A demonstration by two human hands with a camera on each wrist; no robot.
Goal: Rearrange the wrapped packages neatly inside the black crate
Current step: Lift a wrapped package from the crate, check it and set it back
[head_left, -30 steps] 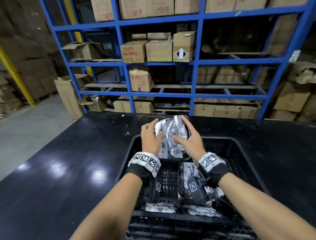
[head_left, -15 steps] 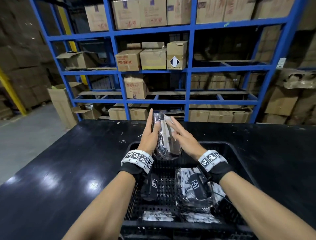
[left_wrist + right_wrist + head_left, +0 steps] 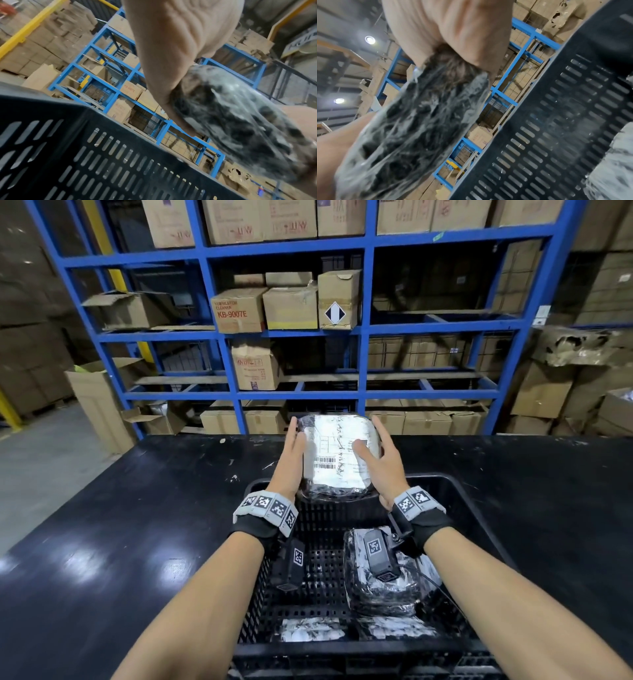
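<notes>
A wrapped package [image 3: 337, 460] in crinkled clear film, white barcode label facing me, is held upright over the far end of the black crate [image 3: 460, 491]. My left hand [image 3: 291, 453] grips its left edge and my right hand [image 3: 382, 460] grips its right edge, thumb lying on the label. Close up, the left wrist view shows the package [image 3: 240, 121] against my left hand [image 3: 171, 54], and the right wrist view shows the package [image 3: 419, 121] against my right hand [image 3: 445, 27]. Inside the crate lie a stack of packages [image 3: 387, 594] at the right and two flat packages [image 3: 308, 630] at the near wall.
The crate stands on a black table [image 3: 137, 542]. Its slotted wall [image 3: 85, 162] is just below my hands. Blue shelving [image 3: 363, 330] with cardboard boxes rises behind the table. The crate's left half shows bare perforated floor [image 3: 318, 570].
The package was turned from edge-on to label side facing me, and both hands shifted to its left and right edges. It stays above the crate's far end.
</notes>
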